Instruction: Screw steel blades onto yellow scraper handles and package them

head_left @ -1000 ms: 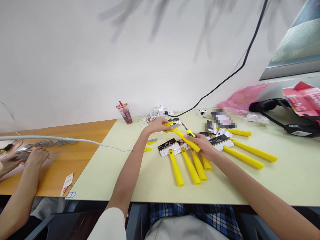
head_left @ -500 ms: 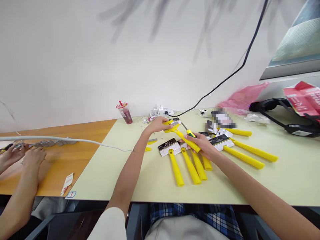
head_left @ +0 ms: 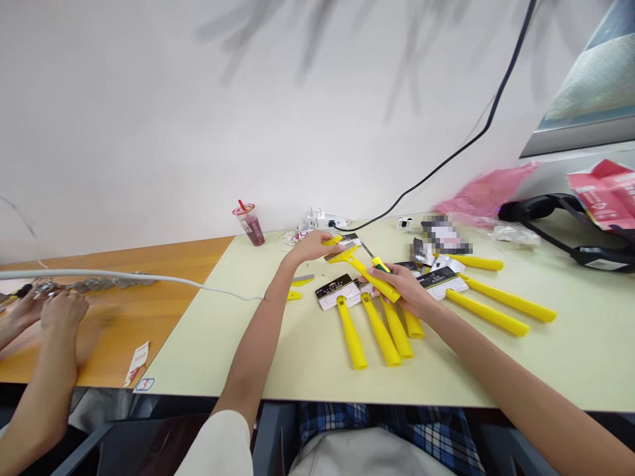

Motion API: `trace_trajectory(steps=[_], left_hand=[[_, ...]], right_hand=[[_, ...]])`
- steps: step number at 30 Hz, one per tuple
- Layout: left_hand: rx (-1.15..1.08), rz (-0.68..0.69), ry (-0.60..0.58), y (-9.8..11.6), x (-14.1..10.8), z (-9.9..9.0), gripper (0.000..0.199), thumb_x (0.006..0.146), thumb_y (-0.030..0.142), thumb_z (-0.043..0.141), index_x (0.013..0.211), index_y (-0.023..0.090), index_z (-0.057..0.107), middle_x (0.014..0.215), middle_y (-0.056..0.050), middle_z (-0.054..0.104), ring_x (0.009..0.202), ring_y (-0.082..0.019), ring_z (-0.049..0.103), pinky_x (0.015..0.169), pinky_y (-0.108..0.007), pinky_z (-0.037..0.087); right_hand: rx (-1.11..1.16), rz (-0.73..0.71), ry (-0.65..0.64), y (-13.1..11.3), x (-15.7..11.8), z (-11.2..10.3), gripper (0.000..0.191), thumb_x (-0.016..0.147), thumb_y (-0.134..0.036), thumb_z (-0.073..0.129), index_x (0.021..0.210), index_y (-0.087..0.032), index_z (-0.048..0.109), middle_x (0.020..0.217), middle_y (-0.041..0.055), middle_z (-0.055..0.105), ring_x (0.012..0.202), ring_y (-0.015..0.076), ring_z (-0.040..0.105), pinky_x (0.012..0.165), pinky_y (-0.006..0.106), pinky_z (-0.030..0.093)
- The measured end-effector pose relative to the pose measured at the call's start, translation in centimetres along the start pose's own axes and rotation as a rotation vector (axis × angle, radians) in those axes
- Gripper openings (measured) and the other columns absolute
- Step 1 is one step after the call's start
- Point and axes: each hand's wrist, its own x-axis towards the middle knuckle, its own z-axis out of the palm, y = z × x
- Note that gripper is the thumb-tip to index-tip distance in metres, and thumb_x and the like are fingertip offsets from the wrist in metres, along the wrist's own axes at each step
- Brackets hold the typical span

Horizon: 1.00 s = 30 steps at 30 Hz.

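Your right fingers wrap the yellow scraper handle, bracing it; left fingers reach the scraper head, pinch unclear.

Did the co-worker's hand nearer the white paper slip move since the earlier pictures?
Yes. The co-worker's hand has moved left, farther from the white paper slip on the orange table.
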Motion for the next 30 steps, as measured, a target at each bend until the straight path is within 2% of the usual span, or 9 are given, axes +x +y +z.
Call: trace_trajectory(steps=[5, 12, 17, 26, 30], left_hand=[[-0.009, -0.015, -0.017, -0.6, 0.4, 0.5, 0.053, 0.080, 0.066, 0.081, 0.070, 0.021, 0.054, 0.071, 0.002, 0.040, 0.067, -0.015, 0.035, 0.063, -0.033, 0.022], [-0.051, -0.013, 0.004, -0.2, 0.5, 1.1, 0.054, 0.079, 0.062, 0.082, 0.066, 0.022, 0.048, 0.069, 0.003, 0.036, 0.066, -0.014, 0.032, 0.063, -0.034, 0.021], [-0.065, -0.010, 0.004, 0.0, 0.5, 1.2, 0.050, 0.080, 0.057, 0.080, 0.067, 0.022, 0.047, 0.070, 0.003, 0.039, 0.066, -0.014, 0.034, 0.064, -0.034, 0.022], [-0.055, -0.006, 0.026, 0.0, 0.3, 1.0, 0.060, 0.082, 0.062, 0.082, 0.065, 0.022, 0.040, 0.070, 0.003, 0.034, 0.066, -0.014, 0.030, 0.064, -0.034, 0.019], [-0.068, -0.020, 0.043, 0.1, 0.4, 1.4, 0.069, 0.079, 0.069, 0.084, 0.064, 0.023, 0.035, 0.068, 0.003, 0.029, 0.066, -0.014, 0.027, 0.063, -0.034, 0.017]], right_hand=[[0.000, 0.009, -0.009, 0.1, 0.0, -0.1, 0.046, 0.071, -0.043, 0.103, 0.098, -0.017, 0.076, 0.112, 0.0142, 0.085, 0.060, 0.0133, 0.066, 0.036, 0.020, 0.047], [0.006, 0.021, 0.008, -0.1, -0.1, 0.0, 0.046, 0.074, -0.045, 0.103, 0.099, -0.016, 0.077, 0.111, 0.0152, 0.085, 0.058, 0.0126, 0.065, 0.036, 0.019, 0.047], [0.012, 0.025, 0.013, -0.2, -0.1, 0.2, 0.044, 0.073, -0.045, 0.103, 0.094, -0.017, 0.075, 0.106, 0.0144, 0.085, 0.056, 0.0122, 0.064, 0.035, 0.019, 0.047], [0.009, 0.026, -0.005, -0.4, -0.4, 0.2, 0.044, 0.075, -0.045, 0.103, 0.095, -0.017, 0.076, 0.109, 0.0141, 0.085, 0.057, 0.0118, 0.064, 0.035, 0.019, 0.047], [0.005, 0.028, -0.008, -0.3, -0.3, 0.2, 0.045, 0.075, -0.046, 0.102, 0.095, -0.017, 0.075, 0.109, 0.0144, 0.085, 0.057, 0.0120, 0.065, 0.036, 0.019, 0.047]])
